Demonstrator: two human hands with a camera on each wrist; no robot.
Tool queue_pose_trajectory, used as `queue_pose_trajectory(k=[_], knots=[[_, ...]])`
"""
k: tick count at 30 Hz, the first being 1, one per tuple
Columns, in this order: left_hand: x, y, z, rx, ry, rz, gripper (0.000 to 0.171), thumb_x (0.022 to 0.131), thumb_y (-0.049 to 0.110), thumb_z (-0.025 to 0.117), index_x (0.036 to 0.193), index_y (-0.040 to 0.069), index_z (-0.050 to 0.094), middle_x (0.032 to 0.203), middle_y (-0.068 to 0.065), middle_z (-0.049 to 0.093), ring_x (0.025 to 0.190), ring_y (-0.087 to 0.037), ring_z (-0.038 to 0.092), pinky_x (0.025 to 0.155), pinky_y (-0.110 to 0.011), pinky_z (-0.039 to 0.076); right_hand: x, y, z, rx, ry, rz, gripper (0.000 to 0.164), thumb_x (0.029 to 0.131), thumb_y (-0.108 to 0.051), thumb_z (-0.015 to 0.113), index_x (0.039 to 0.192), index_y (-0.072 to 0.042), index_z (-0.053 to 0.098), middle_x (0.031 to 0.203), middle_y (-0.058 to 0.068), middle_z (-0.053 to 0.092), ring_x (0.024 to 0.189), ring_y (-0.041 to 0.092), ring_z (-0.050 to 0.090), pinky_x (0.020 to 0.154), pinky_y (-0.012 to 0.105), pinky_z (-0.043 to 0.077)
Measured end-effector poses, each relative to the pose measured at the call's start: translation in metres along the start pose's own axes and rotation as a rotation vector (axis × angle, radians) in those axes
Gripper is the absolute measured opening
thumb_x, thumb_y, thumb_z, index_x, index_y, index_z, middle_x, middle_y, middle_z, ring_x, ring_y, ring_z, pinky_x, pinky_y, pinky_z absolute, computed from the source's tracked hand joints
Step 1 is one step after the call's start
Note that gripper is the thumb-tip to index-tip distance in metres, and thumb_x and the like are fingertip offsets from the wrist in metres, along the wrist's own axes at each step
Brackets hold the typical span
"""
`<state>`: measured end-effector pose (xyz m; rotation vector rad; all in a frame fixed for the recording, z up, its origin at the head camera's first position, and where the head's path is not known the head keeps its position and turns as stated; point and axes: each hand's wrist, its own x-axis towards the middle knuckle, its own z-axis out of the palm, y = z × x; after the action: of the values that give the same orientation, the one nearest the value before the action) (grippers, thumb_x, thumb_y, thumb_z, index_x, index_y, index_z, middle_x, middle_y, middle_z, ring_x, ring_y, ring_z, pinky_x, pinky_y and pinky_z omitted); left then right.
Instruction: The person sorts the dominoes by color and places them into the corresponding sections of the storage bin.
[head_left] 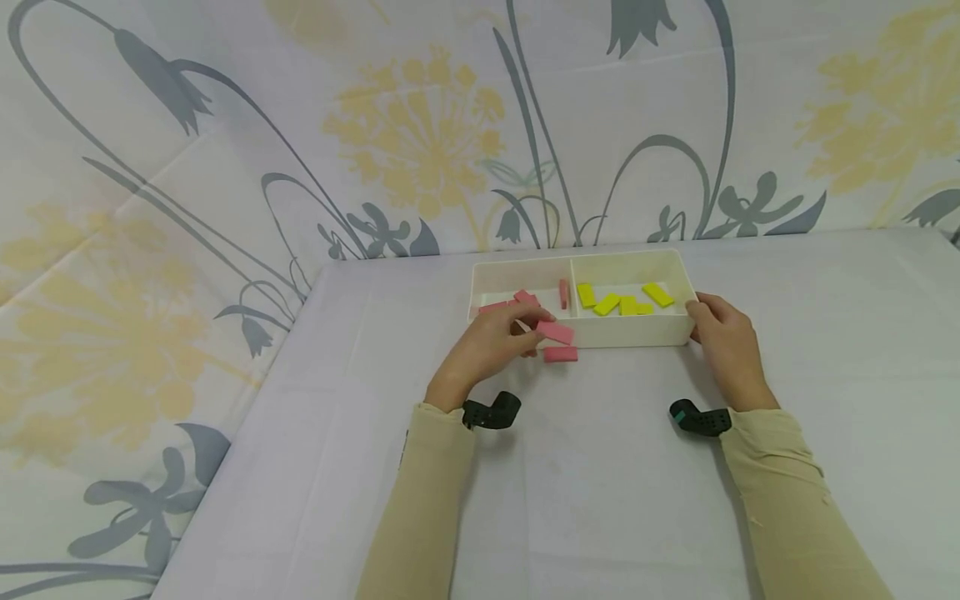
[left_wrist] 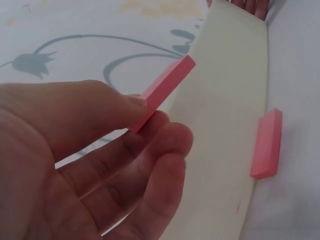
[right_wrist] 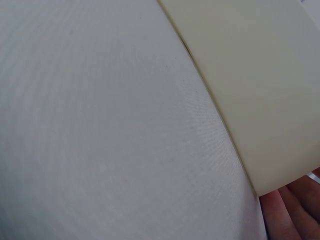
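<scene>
Between the thumb and index finger of my left hand (head_left: 495,342) is a pink rectangular block (head_left: 556,332), held just in front of a white two-compartment box (head_left: 622,335). The left wrist view shows that block (left_wrist: 167,85) tilted, with the thumb on one end. A second pink block (head_left: 561,354) is on the table, close to the foot of the box's front wall; it also appears in the left wrist view (left_wrist: 267,144). My right hand (head_left: 726,346) grips the box's right end, thumb at the front corner. Only some right fingers (right_wrist: 287,212) show below the box in the right wrist view.
Several pink blocks (head_left: 527,297) lie in the box's left compartment, one upright against the divider (head_left: 573,279). The right compartment has several yellow blocks (head_left: 607,304). Behind the white-clothed table (head_left: 600,483) hangs a flower-patterned cloth (head_left: 450,108).
</scene>
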<state>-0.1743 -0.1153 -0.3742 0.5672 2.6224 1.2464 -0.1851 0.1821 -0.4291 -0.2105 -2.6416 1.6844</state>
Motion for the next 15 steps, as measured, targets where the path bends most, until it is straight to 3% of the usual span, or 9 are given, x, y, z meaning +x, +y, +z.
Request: queue_pose_trajectory(k=[5, 15], knots=[[-0.0002, 0.001, -0.0014, -0.018, 0.046, -0.041, 0.021, 0.087, 0.023, 0.057, 0.108, 0.021, 0.061, 0.092, 0.006, 0.06, 0.074, -0.021, 0.062, 0.069, -0.029, 0.046, 0.0005, -0.0008, -0.0002, 0.005, -0.001, 0.003, 0.065, 0.09, -0.053, 0.028, 0.137, -0.009, 0.034, 0.137, 0.014, 0.036, 0.109, 0.032, 0.048, 0.095, 0.049, 0.031], [0.0002, -0.0031, -0.0004, -0.064, 0.128, -0.04, 0.027, 0.089, 0.024, 0.055, 0.115, 0.019, 0.059, 0.096, -0.005, 0.06, 0.076, -0.021, 0.06, 0.066, -0.027, 0.048, 0.0015, 0.0015, 0.0001, 0.006, -0.015, 0.01, 0.067, 0.089, -0.055, 0.028, 0.138, -0.01, 0.032, 0.138, 0.015, 0.034, 0.109, 0.033, 0.047, 0.094, 0.051, 0.031]])
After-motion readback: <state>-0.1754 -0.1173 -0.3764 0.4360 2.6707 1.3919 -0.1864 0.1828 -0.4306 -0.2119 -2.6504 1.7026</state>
